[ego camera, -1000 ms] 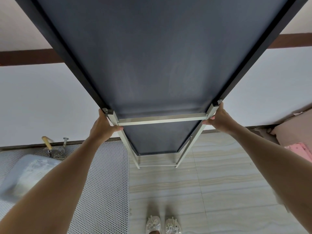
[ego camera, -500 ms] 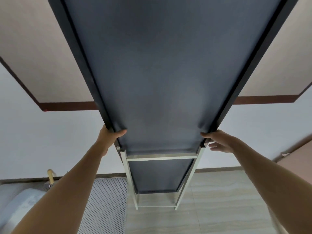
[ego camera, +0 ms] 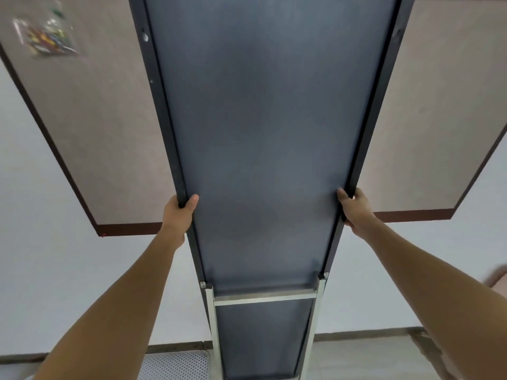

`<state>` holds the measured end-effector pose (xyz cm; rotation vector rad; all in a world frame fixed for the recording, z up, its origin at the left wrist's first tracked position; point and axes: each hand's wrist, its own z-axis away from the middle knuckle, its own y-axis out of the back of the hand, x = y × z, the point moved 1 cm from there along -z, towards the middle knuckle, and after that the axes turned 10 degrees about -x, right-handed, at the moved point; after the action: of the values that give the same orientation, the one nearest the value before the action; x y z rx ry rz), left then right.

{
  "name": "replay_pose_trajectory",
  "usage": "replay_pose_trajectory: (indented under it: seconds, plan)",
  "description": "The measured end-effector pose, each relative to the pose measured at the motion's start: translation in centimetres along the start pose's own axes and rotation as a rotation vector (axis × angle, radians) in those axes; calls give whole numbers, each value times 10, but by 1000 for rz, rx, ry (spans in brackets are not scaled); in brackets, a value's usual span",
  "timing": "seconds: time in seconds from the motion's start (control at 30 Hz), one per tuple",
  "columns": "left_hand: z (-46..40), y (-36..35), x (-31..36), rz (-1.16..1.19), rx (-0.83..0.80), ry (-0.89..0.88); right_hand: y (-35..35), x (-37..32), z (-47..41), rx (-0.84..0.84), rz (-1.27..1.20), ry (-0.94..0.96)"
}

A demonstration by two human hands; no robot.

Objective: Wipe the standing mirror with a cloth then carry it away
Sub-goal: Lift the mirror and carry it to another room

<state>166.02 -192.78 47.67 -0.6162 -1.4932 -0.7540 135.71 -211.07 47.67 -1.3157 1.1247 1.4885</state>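
The standing mirror (ego camera: pixel 263 149) fills the middle of the view, seen from its dark grey back, with a black frame and a silver metal stand (ego camera: pixel 264 297) hinged near the bottom. It stands upright in front of me, tall and narrow. My left hand (ego camera: pixel 179 212) grips the left frame edge, thumb on the back panel. My right hand (ego camera: pixel 354 207) grips the right frame edge at about the same height. No cloth is in view.
A white wall with a dark-trimmed beige panel (ego camera: pixel 90 127) lies behind the mirror. A clear bag of colourful items (ego camera: pixel 45 37) hangs on the panel at upper left. A perforated grey mat (ego camera: pixel 175 364) lies on the floor at lower left.
Both hands have slid up from the stand's crossbar to the black frame edges. My view has tilted upward, so the floor and my shoes have dropped out of sight.
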Motion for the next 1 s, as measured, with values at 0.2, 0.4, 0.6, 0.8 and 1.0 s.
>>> replay_pose_trajectory:
  seconds: [0.2, 0.4, 0.6, 0.8, 1.0]
  plan:
    - [20, 0, -13, -43, 106, -149, -17, -4, -15, 85, 50, 72]
    - [31, 4, -18, -64, 203, -184, -37, -11, -31, 49, 65, 123]
    - [38, -8, -23, -122, 272, -227, -48, -9, -53, 51, -20, 157]
    - [33, -37, -19, -140, 263, -238, -29, -2, -74, 77, -21, 137]
    - [21, -39, -14, -187, 290, -200, -28, -1, -78, 84, 14, 142]
